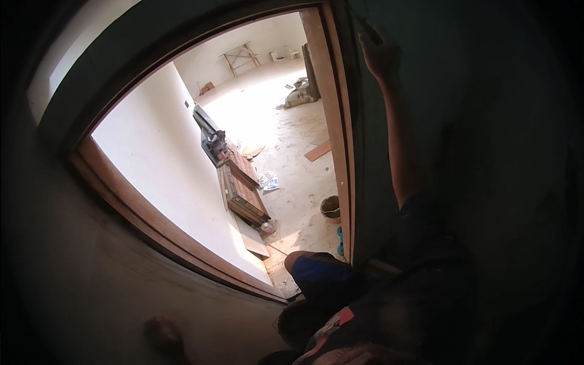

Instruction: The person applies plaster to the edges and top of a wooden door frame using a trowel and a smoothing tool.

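Reaching step, apparently: right hand [382, 58] was raised just beside the door frame [324, 67] (too dim to tell whether fingers gripped anything). Left hand [163, 334] hung low, fingers unreadable. Next move seemingly called for a steady arm.

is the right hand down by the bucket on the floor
No, the right hand is raised beside the upper part of the door frame, away from the bucket.

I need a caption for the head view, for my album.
Right hand raised beside a wooden door frame, left hand low, with a bucket on the sunlit floor beyond.
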Action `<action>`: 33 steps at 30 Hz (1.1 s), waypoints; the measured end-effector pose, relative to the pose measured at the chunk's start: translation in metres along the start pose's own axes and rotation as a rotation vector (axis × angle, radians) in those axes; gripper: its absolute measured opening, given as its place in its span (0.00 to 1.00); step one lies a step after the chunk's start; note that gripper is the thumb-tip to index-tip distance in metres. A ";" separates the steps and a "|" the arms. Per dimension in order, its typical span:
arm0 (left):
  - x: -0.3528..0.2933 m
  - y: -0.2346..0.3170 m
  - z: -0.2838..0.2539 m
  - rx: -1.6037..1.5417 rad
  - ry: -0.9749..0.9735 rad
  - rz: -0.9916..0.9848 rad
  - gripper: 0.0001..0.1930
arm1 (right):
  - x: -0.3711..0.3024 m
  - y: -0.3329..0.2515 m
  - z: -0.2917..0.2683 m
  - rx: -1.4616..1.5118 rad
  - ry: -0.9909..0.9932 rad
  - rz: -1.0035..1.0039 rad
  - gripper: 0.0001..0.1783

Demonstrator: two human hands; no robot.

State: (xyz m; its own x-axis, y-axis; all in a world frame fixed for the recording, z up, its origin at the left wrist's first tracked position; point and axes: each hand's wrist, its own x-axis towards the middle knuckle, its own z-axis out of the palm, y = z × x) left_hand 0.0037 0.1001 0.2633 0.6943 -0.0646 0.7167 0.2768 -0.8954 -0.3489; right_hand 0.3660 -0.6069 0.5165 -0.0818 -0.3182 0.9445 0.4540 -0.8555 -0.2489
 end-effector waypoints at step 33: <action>0.052 0.024 -0.010 -0.069 0.033 0.018 0.11 | 0.096 -0.081 -0.059 -0.544 -0.452 -0.240 0.15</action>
State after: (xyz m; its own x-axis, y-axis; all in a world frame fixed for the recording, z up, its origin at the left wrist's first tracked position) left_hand 0.0393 0.0706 0.2983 0.6759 -0.0942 0.7309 0.2174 -0.9221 -0.3199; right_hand 0.2695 -0.5922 0.6152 0.3027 0.0015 0.9531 -0.0427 -0.9990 0.0151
